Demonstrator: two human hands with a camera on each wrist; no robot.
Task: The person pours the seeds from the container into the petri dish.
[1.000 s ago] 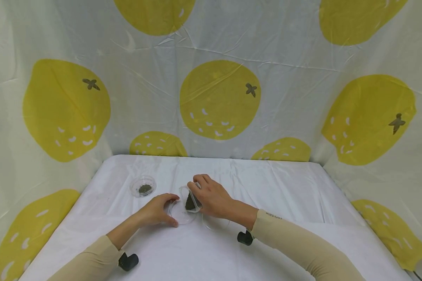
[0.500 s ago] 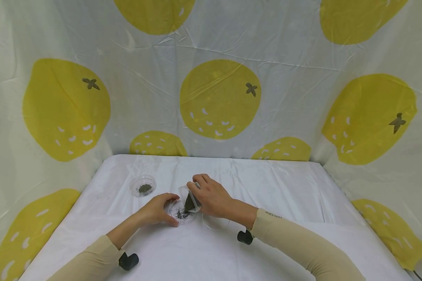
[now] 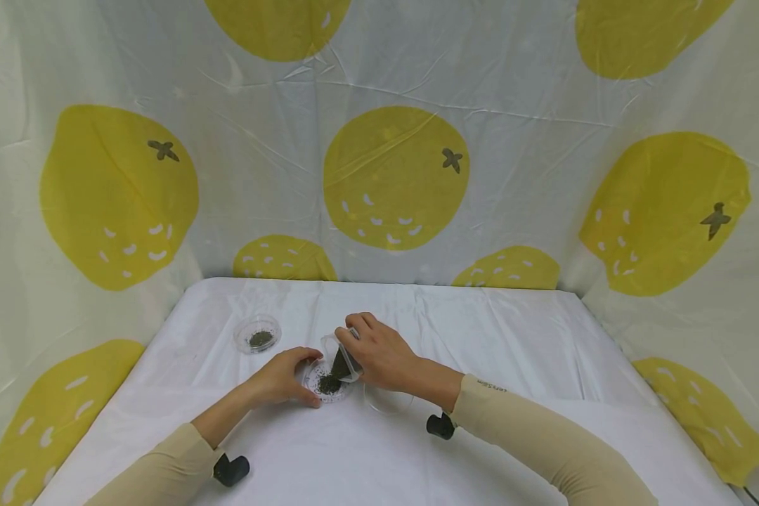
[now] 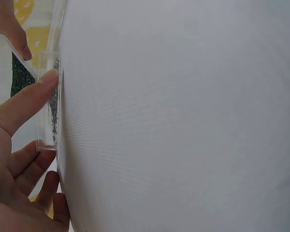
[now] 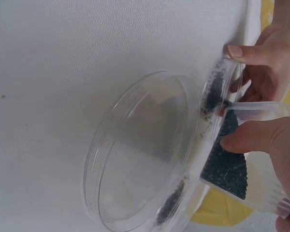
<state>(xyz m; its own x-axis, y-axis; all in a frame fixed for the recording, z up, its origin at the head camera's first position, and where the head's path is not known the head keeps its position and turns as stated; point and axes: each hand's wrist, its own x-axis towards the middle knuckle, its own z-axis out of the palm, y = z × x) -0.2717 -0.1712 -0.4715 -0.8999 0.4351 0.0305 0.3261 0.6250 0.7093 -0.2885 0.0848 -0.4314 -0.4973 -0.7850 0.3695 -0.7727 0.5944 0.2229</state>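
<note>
My left hand (image 3: 284, 379) holds a clear petri dish (image 3: 316, 396) on the table, thumb and fingers on either side of its rim. Above that dish, my right hand (image 3: 386, 355) grips a tilted clear plastic container (image 5: 268, 108) that holds dark green granules (image 5: 227, 164). Its lower edge hangs over the dish, and a pile of the granules (image 3: 328, 384) lies inside with loose specks around it. In the left wrist view my thumb (image 4: 36, 94) presses the dish's side wall. The right hand's other fingers are partly hidden behind the container.
A second petri dish (image 3: 240, 343) with a small granule pile stands farther back on the left. Just right of the held dish lies a clear round dish (image 5: 140, 145) without granules, partly under my right wrist. White cloth (image 3: 481, 351) covers the table; a lemon-patterned curtain (image 3: 512, 176) surrounds it.
Granules have spilled from the tilted container into the held dish, which had no visible pile a second ago. The pile has grown since half a second ago. Both hands stay nearly still.
</note>
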